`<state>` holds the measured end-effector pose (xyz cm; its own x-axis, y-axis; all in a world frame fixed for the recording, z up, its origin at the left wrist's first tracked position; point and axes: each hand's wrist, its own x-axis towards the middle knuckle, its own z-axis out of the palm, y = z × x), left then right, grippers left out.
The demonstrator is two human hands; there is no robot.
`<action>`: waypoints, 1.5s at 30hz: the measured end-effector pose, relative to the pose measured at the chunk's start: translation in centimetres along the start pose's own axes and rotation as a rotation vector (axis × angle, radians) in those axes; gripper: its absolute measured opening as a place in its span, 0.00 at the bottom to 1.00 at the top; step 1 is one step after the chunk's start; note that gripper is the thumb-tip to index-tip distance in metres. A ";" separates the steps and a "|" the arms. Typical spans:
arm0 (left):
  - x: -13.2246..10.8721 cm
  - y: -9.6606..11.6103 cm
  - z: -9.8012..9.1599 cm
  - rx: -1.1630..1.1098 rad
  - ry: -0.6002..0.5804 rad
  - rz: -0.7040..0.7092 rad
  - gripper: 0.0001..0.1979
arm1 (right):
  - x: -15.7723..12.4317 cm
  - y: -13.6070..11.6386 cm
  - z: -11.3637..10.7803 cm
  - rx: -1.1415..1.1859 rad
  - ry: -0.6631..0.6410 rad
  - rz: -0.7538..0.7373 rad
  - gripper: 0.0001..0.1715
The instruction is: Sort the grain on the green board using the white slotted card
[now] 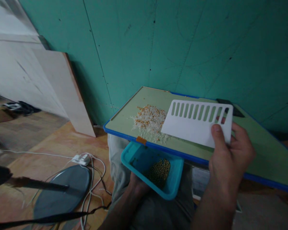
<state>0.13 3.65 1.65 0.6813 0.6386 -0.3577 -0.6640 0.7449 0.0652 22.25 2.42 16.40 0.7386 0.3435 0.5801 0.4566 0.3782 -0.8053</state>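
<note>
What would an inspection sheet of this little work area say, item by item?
Surface: blue-rimmed green board over the lap.
Job's things: mixed pile of white grains and yellow beads on it; white slotted card; teal tray with beads below the board's edge.
Clutter: orange tab on the rim.
Hands: right hand grips the card; left hand holds the tray from beneath.
Cables: white cables, plug block, on the floor.
Surroundings: teal wall, leaning wooden panel, grey disc.

Head-worn camera looks forward and down, close over the green table point(266, 153).
</note>
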 end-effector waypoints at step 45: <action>-1.2 -0.7 3.2 0.053 0.164 0.017 0.28 | 0.0 -0.5 0.2 0.003 -0.085 0.012 0.30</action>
<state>0.77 2.93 4.99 0.6079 0.6142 -0.5033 -0.6548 0.7463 0.1199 21.94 2.46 16.84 0.6995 0.4194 0.5786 0.4463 0.3760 -0.8121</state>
